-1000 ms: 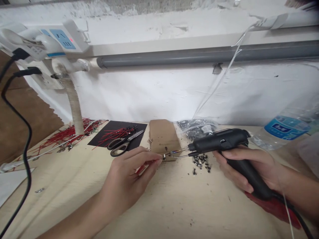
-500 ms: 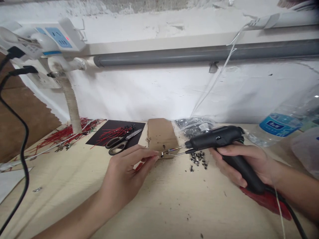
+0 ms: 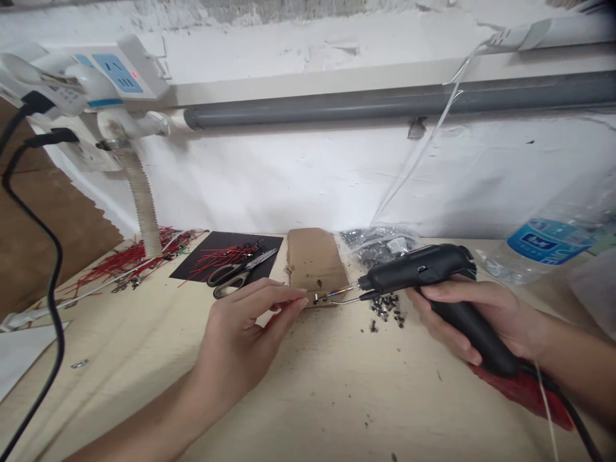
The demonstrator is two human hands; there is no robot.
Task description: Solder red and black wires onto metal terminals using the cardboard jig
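Note:
My left hand (image 3: 253,330) is closed in a pinch at the front left edge of a brown cardboard piece (image 3: 315,253). A bit of red wire (image 3: 273,317) shows between its fingers; the pinched end is hidden. Just right of the fingertips, a tiny black-and-silver part (image 3: 316,299) sits on the cardboard. My right hand (image 3: 481,314) is wrapped around the grip of a black soldering gun (image 3: 416,266). Its thin metal tip and curved feed tube point left, close to the small part; whether they touch it I cannot tell.
Scissors (image 3: 235,277) and red wires (image 3: 224,255) lie on a black sheet (image 3: 192,266). More red wires (image 3: 115,260) are heaped at left. Small black parts (image 3: 387,309) lie under the gun, with a plastic bag of parts (image 3: 380,244) behind. A bottle (image 3: 543,242) lies at right.
The view has shifted slightly, so the bench items appear a little further right. Both hands keep their grips, and the gun's tip stays by the small part.

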